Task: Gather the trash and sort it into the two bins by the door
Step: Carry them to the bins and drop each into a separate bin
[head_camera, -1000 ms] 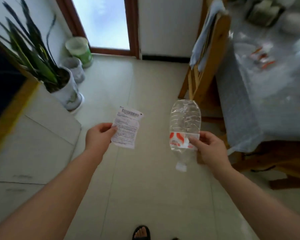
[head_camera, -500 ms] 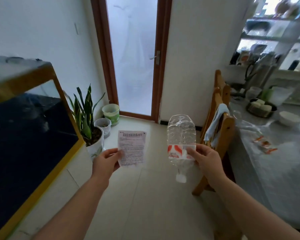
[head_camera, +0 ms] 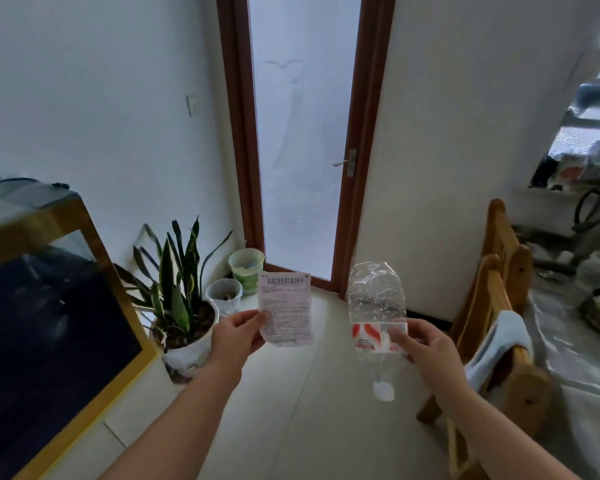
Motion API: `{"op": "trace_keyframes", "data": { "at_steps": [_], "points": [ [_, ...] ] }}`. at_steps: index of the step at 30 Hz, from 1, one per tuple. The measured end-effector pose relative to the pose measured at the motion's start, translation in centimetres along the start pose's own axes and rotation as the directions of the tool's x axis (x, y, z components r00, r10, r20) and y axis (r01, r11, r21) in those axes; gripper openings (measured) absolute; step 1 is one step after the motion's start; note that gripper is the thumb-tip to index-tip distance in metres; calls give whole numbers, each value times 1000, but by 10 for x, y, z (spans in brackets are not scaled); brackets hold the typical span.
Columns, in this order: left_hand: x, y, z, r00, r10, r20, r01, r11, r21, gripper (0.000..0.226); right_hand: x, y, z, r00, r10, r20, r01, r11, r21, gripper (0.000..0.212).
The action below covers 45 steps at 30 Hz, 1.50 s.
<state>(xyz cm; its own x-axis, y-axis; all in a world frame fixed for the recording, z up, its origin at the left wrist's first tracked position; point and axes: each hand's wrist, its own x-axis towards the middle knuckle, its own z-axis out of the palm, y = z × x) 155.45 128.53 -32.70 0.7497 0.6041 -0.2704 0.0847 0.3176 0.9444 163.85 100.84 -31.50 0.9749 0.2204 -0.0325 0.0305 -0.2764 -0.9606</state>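
Note:
My left hand (head_camera: 238,336) pinches a printed paper leaflet (head_camera: 285,309) by its left edge and holds it upright. My right hand (head_camera: 426,348) grips an empty clear plastic bottle (head_camera: 376,313) at its red and white label; the bottle hangs upside down with its white cap at the bottom. Ahead on the floor, left of the door, stand two small bins: a green and white one (head_camera: 246,273) nearer the door and a clear one (head_camera: 224,296) in front of it. Both hands are well short of the bins.
A glass door with a brown frame (head_camera: 302,143) is straight ahead. A potted plant (head_camera: 181,317) stands left of the bins. A dark tank with a yellow frame (head_camera: 49,323) fills the left. Wooden chairs (head_camera: 499,306) and a covered table (head_camera: 575,348) are on the right.
The view has lifted from the floor toward the door and come closer to the bins. Both hands keep the same hold on the leaflet and the bottle.

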Motion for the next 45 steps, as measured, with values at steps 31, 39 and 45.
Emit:
{"op": "trace_keyframes", "data": {
  "at_steps": [31,39,45],
  "points": [
    [508,88,61,973,-114,-199,104,993,-58,20,541,-47,205,969,50,240,-73,994,87,17],
    [611,94,112,932,-124,-340,110,992,-60,8,695,-37,231,934,58,352,-82,995,55,15],
    [676,99,155,860,-145,-490,109,989,-101,5,806,-40,245,869,73,489,-78,997,-10,7]
  ]
}}
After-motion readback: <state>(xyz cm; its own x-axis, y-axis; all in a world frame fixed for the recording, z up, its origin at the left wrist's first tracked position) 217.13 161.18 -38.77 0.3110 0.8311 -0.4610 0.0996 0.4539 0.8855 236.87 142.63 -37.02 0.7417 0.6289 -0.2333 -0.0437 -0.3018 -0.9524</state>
